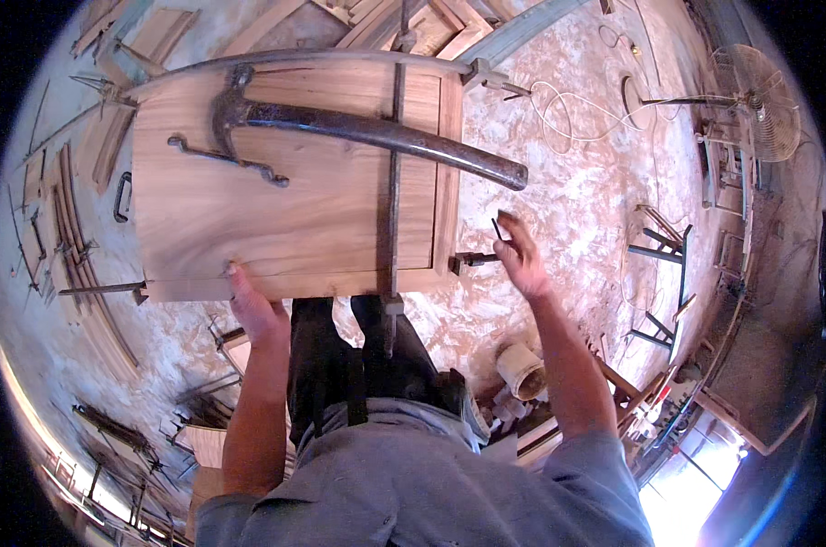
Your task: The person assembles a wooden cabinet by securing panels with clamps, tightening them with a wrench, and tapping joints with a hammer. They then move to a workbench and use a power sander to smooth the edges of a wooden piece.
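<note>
In the head view, a clamp bar [392, 214] spans the wooden panel [290, 214], left of centre, likely squeezing its joints. The hands are apart: the left hand [258, 312] thumbs its near edge, fingers hidden; the right hand [525, 264] curls beside a clamp screw [479, 259], grip unclear.

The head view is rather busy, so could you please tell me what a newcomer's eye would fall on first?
Probably the dark hammer, lying across the wooden panel with its handle reaching past the right edge. Next might come the bar clamp crossing the panel from far side to near, then the round fan at the picture's upper right.
</note>
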`<control>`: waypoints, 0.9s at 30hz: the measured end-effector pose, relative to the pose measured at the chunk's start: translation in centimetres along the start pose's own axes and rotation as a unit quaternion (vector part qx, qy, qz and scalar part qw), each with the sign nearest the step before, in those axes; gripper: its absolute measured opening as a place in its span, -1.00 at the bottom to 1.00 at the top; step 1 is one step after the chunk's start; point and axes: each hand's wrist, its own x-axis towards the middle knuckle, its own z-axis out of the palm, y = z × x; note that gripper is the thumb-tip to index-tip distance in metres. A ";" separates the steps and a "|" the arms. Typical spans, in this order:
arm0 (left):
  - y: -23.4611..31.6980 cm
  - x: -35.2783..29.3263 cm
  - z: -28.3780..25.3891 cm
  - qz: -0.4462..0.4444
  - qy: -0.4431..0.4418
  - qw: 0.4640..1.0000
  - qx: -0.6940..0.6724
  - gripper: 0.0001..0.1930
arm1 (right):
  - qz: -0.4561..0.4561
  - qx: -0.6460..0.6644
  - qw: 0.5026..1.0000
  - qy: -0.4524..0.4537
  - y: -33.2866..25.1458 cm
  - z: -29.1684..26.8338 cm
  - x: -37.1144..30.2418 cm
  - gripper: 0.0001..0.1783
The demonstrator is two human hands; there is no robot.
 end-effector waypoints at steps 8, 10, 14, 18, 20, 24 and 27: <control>0.2 0.5 -0.1 0.016 -0.049 0.998 0.023 -0.39 | -0.163 0.155 0.968 0.108 5.1 4.0 -2.1 -0.47; 0.7 -0.1 0.1 0.017 -0.040 0.999 0.028 -0.41 | -0.181 0.236 0.942 0.158 6.7 6.1 -2.2 -0.50; 1.1 0.1 0.1 0.023 -0.017 0.998 0.054 -0.41 | -0.234 0.264 0.903 0.246 7.0 8.1 -0.3 -0.68; 1.2 0.0 1.2 0.030 -0.050 0.995 0.084 -0.38 | -0.242 0.271 0.875 0.320 7.2 8.4 1.2 -0.75; 1.0 0.0 0.8 0.035 -0.068 0.993 0.087 -0.38 | -0.266 0.307 0.850 0.335 6.9 8.4 2.1 -0.66; 1.1 -0.2 1.1 0.026 -0.052 0.994 0.088 -0.36 | -0.297 0.399 0.786 0.366 5.6 9.1 3.7 -0.50; 1.0 -0.6 1.3 0.026 -0.035 0.994 0.097 -0.34 | -0.333 0.435 0.746 0.379 5.6 9.6 4.2 -0.54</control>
